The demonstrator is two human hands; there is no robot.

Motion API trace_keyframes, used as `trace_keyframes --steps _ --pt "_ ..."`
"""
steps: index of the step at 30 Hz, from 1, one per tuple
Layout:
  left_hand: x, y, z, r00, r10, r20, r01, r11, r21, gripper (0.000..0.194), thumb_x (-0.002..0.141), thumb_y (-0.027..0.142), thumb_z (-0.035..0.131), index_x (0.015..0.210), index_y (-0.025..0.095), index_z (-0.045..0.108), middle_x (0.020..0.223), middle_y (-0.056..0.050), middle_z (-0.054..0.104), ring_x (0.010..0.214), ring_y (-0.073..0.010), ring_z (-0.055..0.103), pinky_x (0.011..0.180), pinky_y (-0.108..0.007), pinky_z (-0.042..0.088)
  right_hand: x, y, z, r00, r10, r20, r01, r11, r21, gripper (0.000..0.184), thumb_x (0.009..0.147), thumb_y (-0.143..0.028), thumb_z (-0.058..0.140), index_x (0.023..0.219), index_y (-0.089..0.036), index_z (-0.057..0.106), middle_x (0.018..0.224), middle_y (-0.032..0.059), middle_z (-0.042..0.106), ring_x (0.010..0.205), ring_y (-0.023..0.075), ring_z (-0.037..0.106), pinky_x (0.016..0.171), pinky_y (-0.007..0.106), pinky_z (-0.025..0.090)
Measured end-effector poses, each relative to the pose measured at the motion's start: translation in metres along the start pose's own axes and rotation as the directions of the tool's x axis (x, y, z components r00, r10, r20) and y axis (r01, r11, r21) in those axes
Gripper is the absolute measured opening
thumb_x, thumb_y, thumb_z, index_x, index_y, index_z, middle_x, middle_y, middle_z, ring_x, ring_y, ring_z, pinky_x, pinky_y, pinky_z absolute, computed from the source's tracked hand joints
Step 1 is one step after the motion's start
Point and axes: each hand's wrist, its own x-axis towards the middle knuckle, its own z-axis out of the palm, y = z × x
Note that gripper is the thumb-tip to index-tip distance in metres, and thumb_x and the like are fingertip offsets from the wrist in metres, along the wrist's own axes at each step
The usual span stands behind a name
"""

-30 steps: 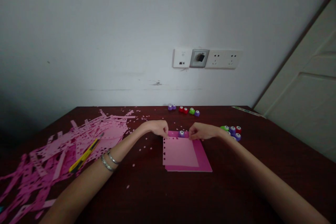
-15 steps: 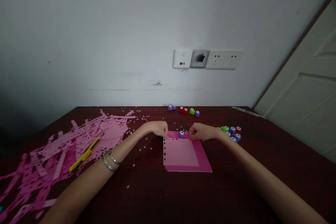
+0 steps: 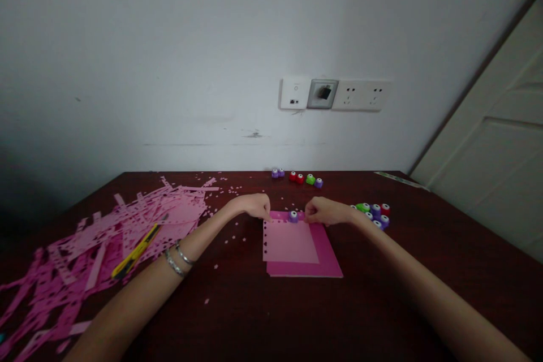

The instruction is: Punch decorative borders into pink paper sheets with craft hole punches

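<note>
A light pink sheet of paper (image 3: 292, 243) with small holes along its left and far edges lies over a darker pink stack of paper (image 3: 328, 257). My left hand (image 3: 258, 207) pinches the sheet's far left corner. At the far right corner, my right hand (image 3: 320, 211) has its fingers closed on the same sheet. Between the two hands a small purple craft punch (image 3: 293, 216) with a white, dark-centred top sits at the sheet's far edge. Whether the paper is inside its slot cannot be made out.
A heap of punched pink paper strips (image 3: 97, 260) covers the left, with a yellow utility knife (image 3: 138, 250) on it. Several coloured punches (image 3: 375, 212) stand at right, more punches (image 3: 300, 178) at the back. A ruler (image 3: 401, 180) lies far right; tiny cut-outs are scattered about.
The light pink sheet has slid slightly away from me, toward the purple punch, baring more of the darker stack at its near edge. Both hands keep nearly the same place.
</note>
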Motion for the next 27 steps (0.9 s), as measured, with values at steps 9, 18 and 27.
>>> trace_keyframes --steps 9,18,27 --pt "-0.003 0.0068 0.0006 0.999 -0.04 -0.033 0.041 0.999 0.025 0.022 0.069 0.031 0.054 0.057 0.013 0.057 0.053 0.002 0.049 0.05 -0.0083 0.042 0.048 -0.022 0.029 -0.0027 -0.0021 -0.0031 0.999 -0.006 -0.04 0.006 1.0 0.014 0.016 0.073 -0.025 0.049 0.068 -0.013 0.058 0.058 0.0018 0.055 0.046 0.0089 0.047 0.041 0.019 0.033" --pt "0.0005 -0.0007 0.0009 0.998 -0.037 -0.042 0.037 0.999 -0.006 0.021 0.068 0.031 0.054 0.058 0.013 0.058 0.055 0.001 0.052 0.053 -0.009 0.045 0.05 -0.021 0.032 -0.0015 0.0004 -0.003 0.998 -0.008 -0.058 0.007 1.0 -0.01 0.02 0.075 -0.027 0.048 0.07 -0.012 0.06 0.06 0.0023 0.057 0.049 0.0096 0.049 0.043 0.02 0.032" --pt "-0.0001 -0.0004 0.0016 0.994 -0.101 -0.044 0.102 0.994 0.024 0.023 0.069 0.032 0.054 0.062 0.012 0.061 0.056 0.0 0.053 0.052 -0.0094 0.043 0.051 -0.023 0.032 0.0002 0.0015 -0.0022 0.998 -0.009 -0.056 0.008 1.0 -0.016 0.019 0.076 -0.028 0.048 0.072 -0.013 0.059 0.062 0.0028 0.058 0.05 0.0102 0.05 0.044 0.021 0.034"
